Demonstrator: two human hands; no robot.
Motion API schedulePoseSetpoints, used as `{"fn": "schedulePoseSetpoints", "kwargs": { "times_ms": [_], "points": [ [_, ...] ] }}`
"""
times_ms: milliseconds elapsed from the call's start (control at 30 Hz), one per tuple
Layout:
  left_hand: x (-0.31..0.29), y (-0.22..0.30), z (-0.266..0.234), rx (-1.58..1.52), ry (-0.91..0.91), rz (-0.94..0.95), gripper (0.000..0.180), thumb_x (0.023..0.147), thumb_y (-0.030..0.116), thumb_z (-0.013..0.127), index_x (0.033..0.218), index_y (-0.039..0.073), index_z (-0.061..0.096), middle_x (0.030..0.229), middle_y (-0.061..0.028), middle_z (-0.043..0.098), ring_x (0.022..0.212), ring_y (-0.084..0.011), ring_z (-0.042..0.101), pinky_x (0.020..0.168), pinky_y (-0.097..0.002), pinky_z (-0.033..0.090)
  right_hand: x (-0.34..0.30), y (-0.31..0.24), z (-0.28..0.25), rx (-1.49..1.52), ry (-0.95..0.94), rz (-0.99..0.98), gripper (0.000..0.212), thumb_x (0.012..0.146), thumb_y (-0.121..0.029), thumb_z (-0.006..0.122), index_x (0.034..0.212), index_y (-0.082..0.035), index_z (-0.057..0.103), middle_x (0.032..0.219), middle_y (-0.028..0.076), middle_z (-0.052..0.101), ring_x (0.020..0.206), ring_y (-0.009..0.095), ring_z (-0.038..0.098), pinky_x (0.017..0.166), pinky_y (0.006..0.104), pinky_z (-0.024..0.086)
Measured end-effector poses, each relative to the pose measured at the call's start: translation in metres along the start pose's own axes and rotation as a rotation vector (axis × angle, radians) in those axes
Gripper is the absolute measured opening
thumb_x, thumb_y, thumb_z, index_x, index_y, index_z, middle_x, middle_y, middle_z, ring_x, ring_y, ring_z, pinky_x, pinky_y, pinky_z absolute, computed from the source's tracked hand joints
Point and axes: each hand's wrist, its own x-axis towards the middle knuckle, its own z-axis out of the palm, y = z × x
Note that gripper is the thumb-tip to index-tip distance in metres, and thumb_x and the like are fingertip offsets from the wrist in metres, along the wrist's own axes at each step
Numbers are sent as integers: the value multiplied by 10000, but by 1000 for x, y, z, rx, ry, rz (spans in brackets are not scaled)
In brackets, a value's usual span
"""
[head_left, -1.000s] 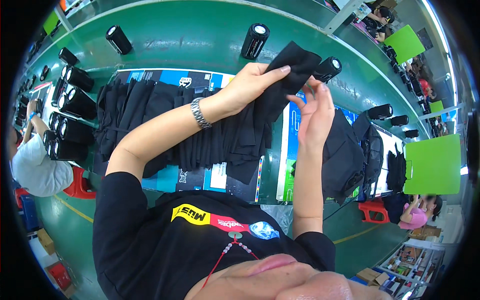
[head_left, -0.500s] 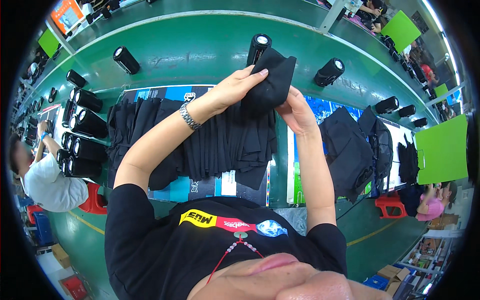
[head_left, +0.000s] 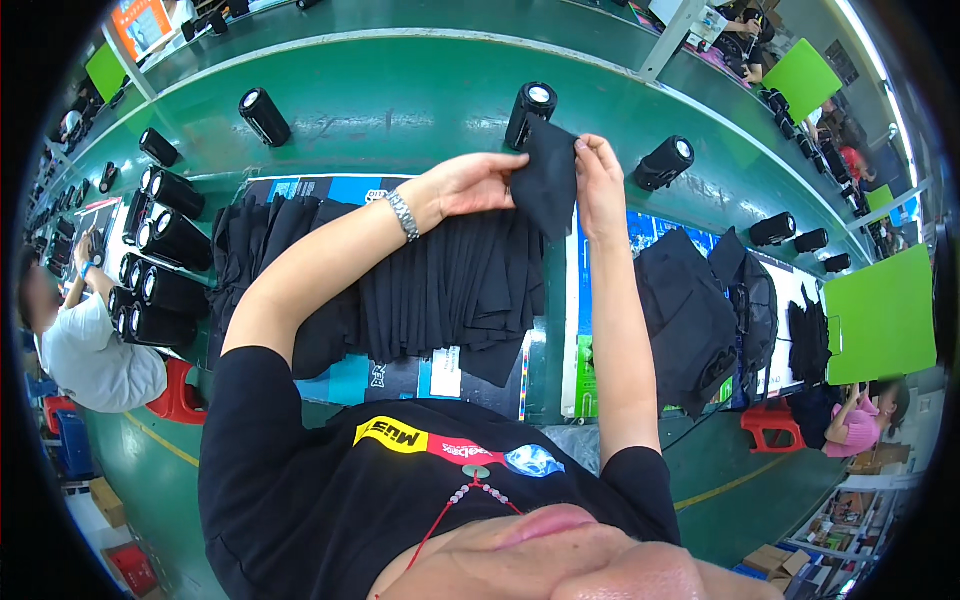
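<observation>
Green bench (head_left: 380,115), long surface, pale rail along the far edge; two printed boards (head_left: 341,190) side by side at the near edge, row of overlapping black cloth pieces (head_left: 440,300) on the left one, loose black fabric heap (head_left: 685,310) on the right one; black cylinders (head_left: 264,117) spaced out toward the far edge, tight cylinder cluster (head_left: 175,240) toward the left end

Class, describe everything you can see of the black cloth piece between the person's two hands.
The black cloth piece looks like plain, thin fabric. Held up above the green table, it tapers downward and partly hides a black cylinder. The left hand touches its left edge; the right hand pinches its upper right corner.
</observation>
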Motion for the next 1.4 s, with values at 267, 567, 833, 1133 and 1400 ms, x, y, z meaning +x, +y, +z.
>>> {"fn": "schedulePoseSetpoints", "kwargs": {
  "times_ms": [267,567,833,1133,1400],
  "points": [
    [42,45,-30,-345,-326,63,323,959,85,351,1178,-137,435,1186,-219,529,1099,-291,557,959,-415,481,68,-12,13,20,52,-90,80,935,-128,517,948,-86,584,805,-44,559,700,28,497,572,185,375],
    [28,28,5,107,-78,335,331,931,228,560,1201,36,562,1163,-66,600,1054,-163,557,930,-364,439,45,-29,9,-159,-51,-149,58,918,-88,544,934,-52,587,808,-51,543,734,14,476,641,169,372],
    [66,42,-14,446,119,397,223,922,152,553,1096,16,582,1003,-40,619,931,-123,587,888,-334,450,69,3,-26,-683,315,-415,104,825,-112,656,864,-23,618,990,130,568,765,197,588,725,310,459],
    [158,55,-40,504,526,518,88,910,105,541,924,24,574,876,-52,600,795,-136,598,731,-297,505,132,25,-48,-1096,581,-452,89,831,-115,606,824,-26,611,890,163,592,794,332,583,766,421,459],
    [191,64,-74,244,574,134,152,920,133,515,966,2,577,909,-79,607,778,-158,615,677,-294,535,152,15,-77,-545,212,487,150,864,-110,539,968,-39,621,921,71,633,799,208,622,661,319,521]
  ]
}}
